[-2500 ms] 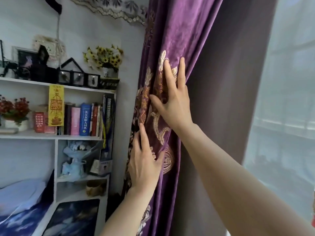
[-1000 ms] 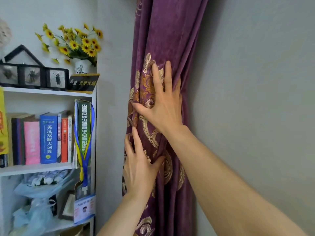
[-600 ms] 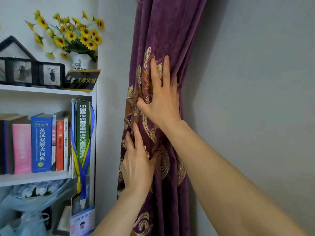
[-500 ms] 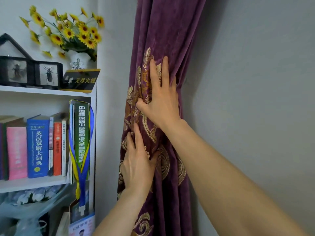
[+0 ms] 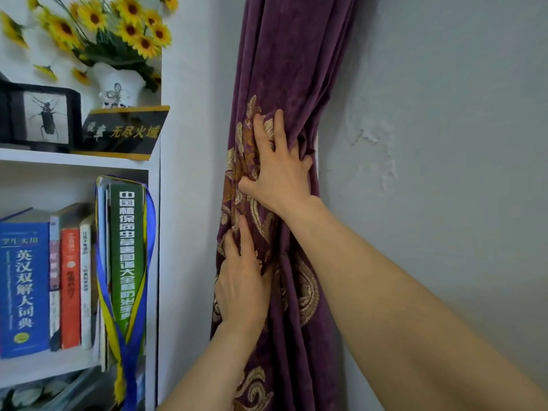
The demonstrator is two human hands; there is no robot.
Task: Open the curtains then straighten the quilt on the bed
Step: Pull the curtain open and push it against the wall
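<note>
We see the purple curtain (image 5: 284,69) gathered into a narrow bunch of folds that runs down the middle of the frame, from the top edge to the bottom, pressed into the corner between the grey wall (image 5: 444,143) on the right and the white side of the bookshelf (image 5: 157,232) on the left. Gold embroidery shows on the folds around and below our hands.

Our right hand (image 5: 278,176) sits at mid-height in the frame; its grip is wrapped around the bunched cloth, with the thumb on the left side of the folds and the fingers (image 5: 261,129) reaching up and curling round to the right. Our left hand (image 5: 240,289) lies just below it, palm flat against the front of the curtain, fingers pointing up, pressing on the cloth; we cannot tell whether it grasps any fold.

In the upper left of the frame stand yellow flowers (image 5: 118,22) in a white vase (image 5: 118,84), beside a framed beetle (image 5: 46,117). Books (image 5: 26,286) fill the shelf at lower left.
</note>
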